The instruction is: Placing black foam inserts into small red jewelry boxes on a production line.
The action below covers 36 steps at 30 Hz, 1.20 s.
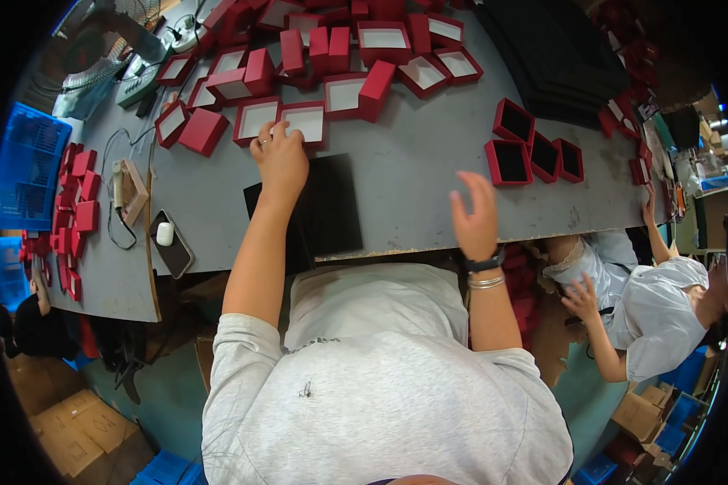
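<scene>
My left hand (281, 162) reaches forward over the grey table, its fingers curled at the near rim of an open red box (306, 124) with a white inside. Another such box (257, 118) sits against it on the left. How firmly the fingers grip cannot be made out. Below my left forearm lies a flat black sheet or pad (332, 202), partly hidden by the arm. My right hand (476, 217) hangs above the table's front edge, holding nothing, thumb apart from the slightly blurred fingers. Several red boxes with black insides (509, 162) stand beyond it to the right.
Red boxes and lids (384, 44) are heaped at the back. A stack of black sheets (554, 56) lies far right. On the left are a phone (172, 250) with a white earphone case (165, 234), a cable and a fan (97, 48). Another person (655, 307) sits at the right.
</scene>
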Tool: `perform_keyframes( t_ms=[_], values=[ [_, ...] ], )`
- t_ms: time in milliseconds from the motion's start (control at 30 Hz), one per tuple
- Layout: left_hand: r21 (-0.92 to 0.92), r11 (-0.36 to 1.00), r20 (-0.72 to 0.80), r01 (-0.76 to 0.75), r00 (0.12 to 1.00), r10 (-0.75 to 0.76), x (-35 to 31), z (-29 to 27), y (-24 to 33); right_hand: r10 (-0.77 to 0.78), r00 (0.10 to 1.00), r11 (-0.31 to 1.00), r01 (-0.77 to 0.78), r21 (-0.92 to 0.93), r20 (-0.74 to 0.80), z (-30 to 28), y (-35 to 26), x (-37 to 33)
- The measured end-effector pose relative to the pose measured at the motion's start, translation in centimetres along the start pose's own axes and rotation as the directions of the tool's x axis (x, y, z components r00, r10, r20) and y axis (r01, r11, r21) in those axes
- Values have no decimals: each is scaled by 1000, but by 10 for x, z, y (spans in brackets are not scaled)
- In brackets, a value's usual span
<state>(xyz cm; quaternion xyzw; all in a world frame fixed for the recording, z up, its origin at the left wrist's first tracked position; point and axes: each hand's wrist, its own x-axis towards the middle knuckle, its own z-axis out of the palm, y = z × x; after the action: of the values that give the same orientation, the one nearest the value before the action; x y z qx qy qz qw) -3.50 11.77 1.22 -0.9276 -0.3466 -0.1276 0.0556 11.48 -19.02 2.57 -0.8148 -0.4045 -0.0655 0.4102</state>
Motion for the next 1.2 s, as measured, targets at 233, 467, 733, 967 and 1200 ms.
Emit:
perform_keyframes(
  t_ms=[233, 467, 733, 967, 1200],
  values=[
    [-371, 903, -344, -215, 936, 81, -52, -77, 15, -376, 787, 926, 332, 178, 489, 67, -86, -34],
    [-499, 839, -251, -218, 963, 101, -144, -81, 6, -461, 656, 849, 521, 83, 598, 36, -47, -39],
    [-715, 695, -223, -75, 967, -126, -147, -51, 32, -4, 937, 977, -71, 199, 350, 71, -77, -39],
    [-805, 594, -174, -3, 957, -232, -155, -42, 26, 256, 847, 634, -510, 581, 465, 112, -93, -47],
    [-657, 678, -236, -328, 944, 229, -145, -65, 30, 549, 817, 335, -409, 849, 176, 51, -34, -22]
  ],
)
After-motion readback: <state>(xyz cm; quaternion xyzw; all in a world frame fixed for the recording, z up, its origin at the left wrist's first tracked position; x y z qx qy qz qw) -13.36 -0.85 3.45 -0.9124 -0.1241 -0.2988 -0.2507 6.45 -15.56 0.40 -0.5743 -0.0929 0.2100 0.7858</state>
